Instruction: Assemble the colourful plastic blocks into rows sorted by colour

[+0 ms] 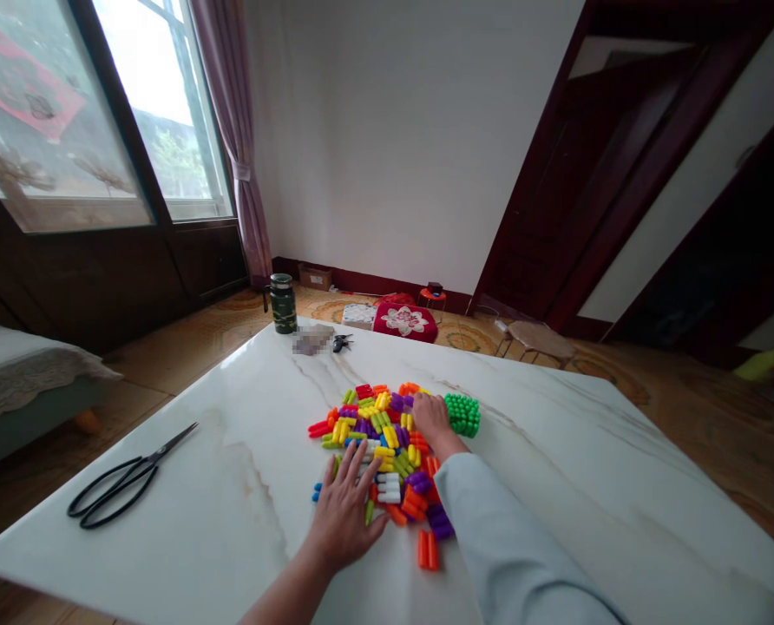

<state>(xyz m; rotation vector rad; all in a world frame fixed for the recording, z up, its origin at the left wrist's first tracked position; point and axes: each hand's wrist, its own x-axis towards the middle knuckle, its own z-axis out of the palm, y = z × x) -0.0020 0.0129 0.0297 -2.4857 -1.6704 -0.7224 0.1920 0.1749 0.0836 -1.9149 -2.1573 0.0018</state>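
Step in hand, as we judge it: sorting the pile of coloured plastic pegs [387, 443] at mid worktop [588, 486]. Our left hand [344, 512] lies flat on the pile's near edge, fingers spread, gripping nothing. Our right hand [432, 421] rests on the far side, touching the green peg cluster [463, 414]. We cannot tell whether its fingers close on a piece. A next pick calls for pinching one piece clear of its touching neighbours.

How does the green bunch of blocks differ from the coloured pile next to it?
The green bunch is one colour; the pile mixes red, yellow, purple, orange and white. The green bunch is packed tight; the pile lies loose and spreads wider. Both lie on the white table beside the right hand.
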